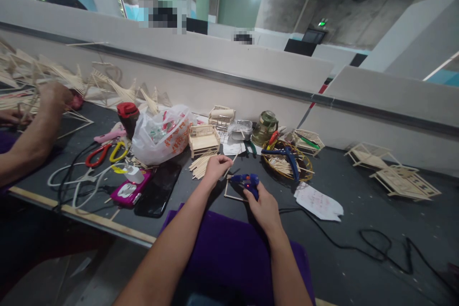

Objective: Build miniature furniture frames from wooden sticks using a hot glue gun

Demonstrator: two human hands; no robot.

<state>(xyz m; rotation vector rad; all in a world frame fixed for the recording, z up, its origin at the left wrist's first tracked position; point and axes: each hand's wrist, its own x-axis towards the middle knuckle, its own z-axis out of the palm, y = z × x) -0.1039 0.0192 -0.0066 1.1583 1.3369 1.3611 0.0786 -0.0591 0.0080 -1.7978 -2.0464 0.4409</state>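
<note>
In my right hand [263,205] is a blue hot glue gun [247,180], its nozzle pointing left toward my left hand [217,168]. My left hand pinches a thin wooden stick [234,158] that slants up and to the right. Just below the nozzle, a small frame of wooden sticks [234,197] lies on the dark table; part of it is hidden behind the gun and my hand. A bundle of loose sticks [201,166] lies beside my left fingers. Behind it stands a small wooden model bench [204,139].
A wicker basket [304,172] of sticks and tools sits right of the gun. Left are a plastic bag [161,136], a phone [158,191] and a magenta power strip [129,191]. A cord [333,244] trails right. A co-worker's arm [39,138] works at far left.
</note>
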